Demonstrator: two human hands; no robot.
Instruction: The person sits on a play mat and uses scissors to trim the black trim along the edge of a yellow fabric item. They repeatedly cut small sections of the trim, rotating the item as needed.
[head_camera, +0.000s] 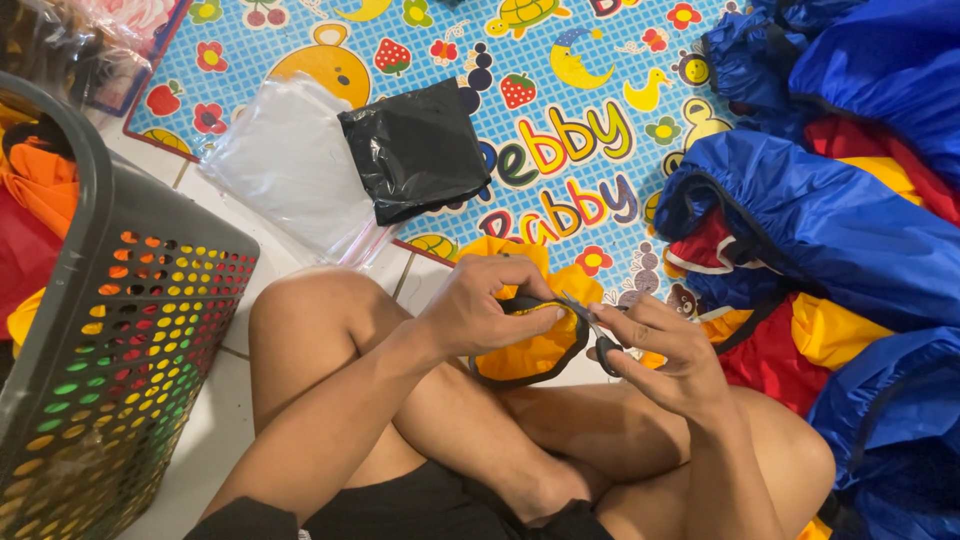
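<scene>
Head view: the left hand (480, 305) pinches a yellow cloth piece with black trim (530, 345) above the crossed legs; the right hand (655, 350) grips small scissors (600, 340) at its edge. A grey perforated basket (90, 330) at the left holds orange and red fabric, and blue covers (830, 220) crowd the right.

yellow cloth (530, 352), black trim | grey basket (70, 290) | scissors (598, 335), apparently black

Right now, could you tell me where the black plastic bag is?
In the head view, the black plastic bag lies upper centre on the colourful play mat, overlapping the clear plastic bags at its left.
</scene>
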